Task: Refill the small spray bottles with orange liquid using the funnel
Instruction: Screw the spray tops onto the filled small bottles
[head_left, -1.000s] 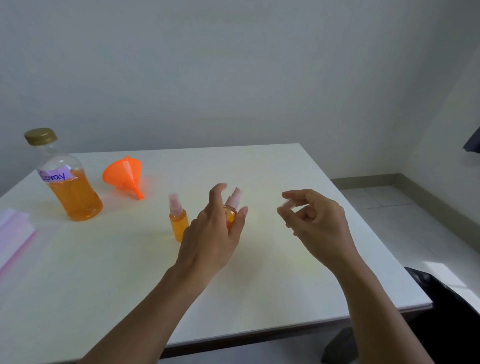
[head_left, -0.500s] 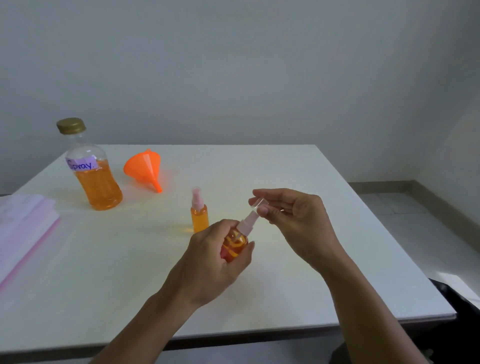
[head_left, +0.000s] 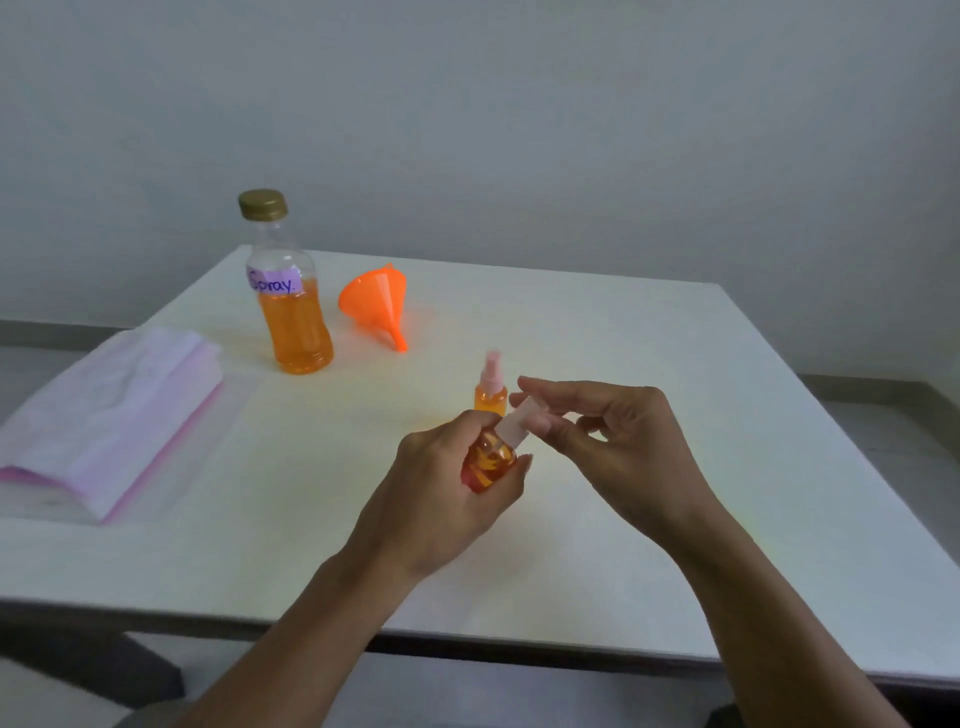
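From the head view: reaches in from the lower edge with both bare forearms, over the near half of the white table (head_left: 675, 364).

Grips a small spray bottle (head_left: 488, 462) in the left hand (head_left: 441, 499), back of the hand toward the camera, with fingers and thumb curled round the orange-filled body. Holds it lifted off the tabletop, tilted with the top up and to the right.

Pinches its pink spray top (head_left: 514, 428) with the right hand (head_left: 623, 441), between thumb and forefinger, with the other fingers loosely bent behind and the wrist angled in from the right. Cannot tell about any clear cap over that top.

Just behind the left knuckles, upright on the table: the second spray bottle (head_left: 490, 389), partly filled with orange, pink top on.

Farther back and to the left: the orange funnel (head_left: 376, 299) on its side, spout toward the near right. Left of that again: the large bottle (head_left: 291, 312), upright, gold cap (head_left: 263, 203) on, roughly half full of orange liquid, with a purple label (head_left: 274, 280) reading "Spray".

At the left edge, flat on the table: a folded pink-and-white sheet (head_left: 114, 410).
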